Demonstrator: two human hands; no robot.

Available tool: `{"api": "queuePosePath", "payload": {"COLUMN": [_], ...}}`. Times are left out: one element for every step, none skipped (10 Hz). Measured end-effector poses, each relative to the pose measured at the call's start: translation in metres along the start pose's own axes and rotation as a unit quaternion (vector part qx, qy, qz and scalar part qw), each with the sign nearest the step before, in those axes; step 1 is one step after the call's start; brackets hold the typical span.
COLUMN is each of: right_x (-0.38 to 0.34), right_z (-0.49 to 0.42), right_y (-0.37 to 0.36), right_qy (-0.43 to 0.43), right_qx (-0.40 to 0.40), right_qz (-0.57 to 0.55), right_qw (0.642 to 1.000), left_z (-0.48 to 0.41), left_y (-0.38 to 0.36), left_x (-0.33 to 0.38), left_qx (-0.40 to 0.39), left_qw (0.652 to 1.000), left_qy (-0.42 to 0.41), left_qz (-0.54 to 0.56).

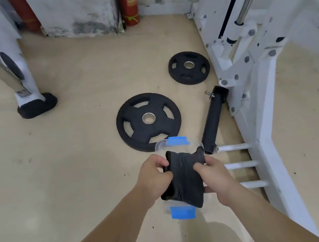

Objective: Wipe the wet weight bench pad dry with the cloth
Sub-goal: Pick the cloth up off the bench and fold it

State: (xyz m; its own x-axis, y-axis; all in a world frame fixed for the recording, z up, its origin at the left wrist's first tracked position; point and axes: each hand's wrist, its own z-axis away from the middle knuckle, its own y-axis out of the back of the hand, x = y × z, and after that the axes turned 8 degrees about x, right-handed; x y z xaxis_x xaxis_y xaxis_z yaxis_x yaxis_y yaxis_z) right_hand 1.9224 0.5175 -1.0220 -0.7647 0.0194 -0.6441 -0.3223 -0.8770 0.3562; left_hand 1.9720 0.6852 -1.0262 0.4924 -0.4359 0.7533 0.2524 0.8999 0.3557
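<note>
A black cloth (186, 176), bunched and folded, hangs between both hands over a clear plastic box with blue clips (183, 212) that sits on the floor. My left hand (153, 179) pinches the cloth's left edge. My right hand (215, 176) grips its right side with the thumb on top. No bench pad is in view.
Two black weight plates lie on the beige floor, a large one (148, 120) and a small one (189, 67). A black padded roller (214, 120) lies by the white machine frame (256, 105) at right. A white machine leg with a black foot (37, 106) stands at left. Red extinguishers (129, 2) stand by the wall.
</note>
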Motion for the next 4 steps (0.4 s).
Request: {"api": "queuePosePath", "payload": {"right_x": [0.007, 0.001, -0.004, -0.024], "right_z": [-0.035, -0.044, -0.035, -0.011], "right_y": [-0.005, 0.000, 0.008, 0.006], "right_qy": [0.043, 0.098, 0.145, 0.188], "right_qx": [0.020, 0.089, 0.104, 0.055], "right_qz": [0.018, 0.084, 0.081, 0.068], "right_qw": [0.999, 0.988, 0.981, 0.978], "left_z": [-0.022, -0.024, -0.023, -0.006], "left_y": [-0.017, -0.017, -0.005, 0.015], "left_x": [-0.016, -0.025, -0.014, 0.024], "left_qx": [0.018, -0.001, -0.007, 0.028], "left_qw": [0.999, 0.996, 0.993, 0.990], "left_qy": [-0.024, -0.010, -0.012, -0.070], "left_qz": [-0.016, -0.088, -0.121, -0.116]}}
